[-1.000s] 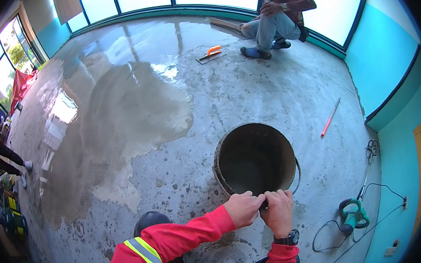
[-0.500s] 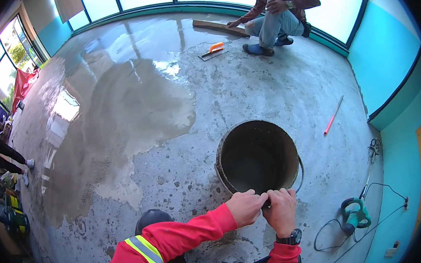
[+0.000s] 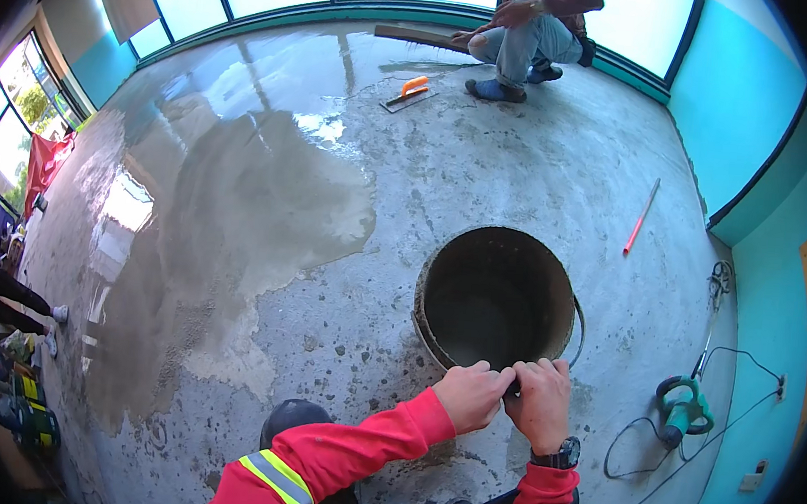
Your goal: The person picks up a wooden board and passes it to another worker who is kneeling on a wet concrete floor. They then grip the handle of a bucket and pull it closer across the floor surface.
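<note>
In front of me stands a large round bucket (image 3: pixel 428 322), its inside coated with grey residue and greyish wet material at the bottom. My left hand (image 3: pixel 471 397) and my right hand (image 3: pixel 540 405) are side by side at its near rim, both with curled fingers. A small dark piece (image 3: pixel 513 387) shows between them; the fingers hide most of it, so I cannot tell what it is. The bucket's bail handle (image 3: pixel 579 332) hangs at the right side, apart from my hands.
Wet grey screed (image 3: pixel 256 202) covers the floor at left. Farther off are an orange-handled trowel (image 3: pixel 406 94) and a crouching co-worker (image 3: pixel 534 44) by a long board (image 3: pixel 420 37). At right are a red-and-grey rod (image 3: pixel 641 217) and a corded green mixer (image 3: pixel 683 411).
The co-worker's long board has tipped and shifted slightly, showing a dark lower edge. Their upper hand has come down toward the knee. My hands have hardly moved at the bucket's rim.
</note>
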`<act>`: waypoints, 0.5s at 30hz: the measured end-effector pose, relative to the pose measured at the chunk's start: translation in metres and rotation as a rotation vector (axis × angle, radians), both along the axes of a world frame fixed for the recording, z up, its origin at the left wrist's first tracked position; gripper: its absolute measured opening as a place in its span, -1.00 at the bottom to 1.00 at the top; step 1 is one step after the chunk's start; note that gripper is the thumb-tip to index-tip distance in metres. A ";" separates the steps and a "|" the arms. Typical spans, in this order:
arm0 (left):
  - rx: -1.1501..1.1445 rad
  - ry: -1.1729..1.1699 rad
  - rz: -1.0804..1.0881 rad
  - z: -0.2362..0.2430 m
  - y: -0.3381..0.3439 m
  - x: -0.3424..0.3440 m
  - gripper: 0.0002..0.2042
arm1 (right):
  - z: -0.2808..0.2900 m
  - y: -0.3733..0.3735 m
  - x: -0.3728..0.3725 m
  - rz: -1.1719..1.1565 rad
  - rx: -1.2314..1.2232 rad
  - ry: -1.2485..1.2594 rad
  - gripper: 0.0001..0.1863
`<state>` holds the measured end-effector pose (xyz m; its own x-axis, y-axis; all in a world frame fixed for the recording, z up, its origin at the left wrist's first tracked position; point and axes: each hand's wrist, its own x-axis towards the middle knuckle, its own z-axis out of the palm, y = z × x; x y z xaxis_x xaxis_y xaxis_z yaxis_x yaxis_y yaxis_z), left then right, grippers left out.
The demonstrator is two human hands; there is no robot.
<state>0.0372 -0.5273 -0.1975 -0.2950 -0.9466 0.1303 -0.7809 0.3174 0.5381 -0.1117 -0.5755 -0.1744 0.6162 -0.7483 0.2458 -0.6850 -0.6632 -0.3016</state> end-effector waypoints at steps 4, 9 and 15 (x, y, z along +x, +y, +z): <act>0.012 -0.002 -0.001 0.004 0.000 0.000 -0.77 | 0.000 0.000 -0.001 -0.001 0.005 -0.004 -0.86; 0.008 -0.002 -0.004 0.003 0.000 0.001 -0.77 | 0.000 0.000 0.000 -0.005 0.010 0.006 -0.86; 0.000 0.001 -0.005 0.001 -0.002 -0.001 -0.77 | -0.001 -0.003 -0.002 -0.008 -0.001 0.014 -0.86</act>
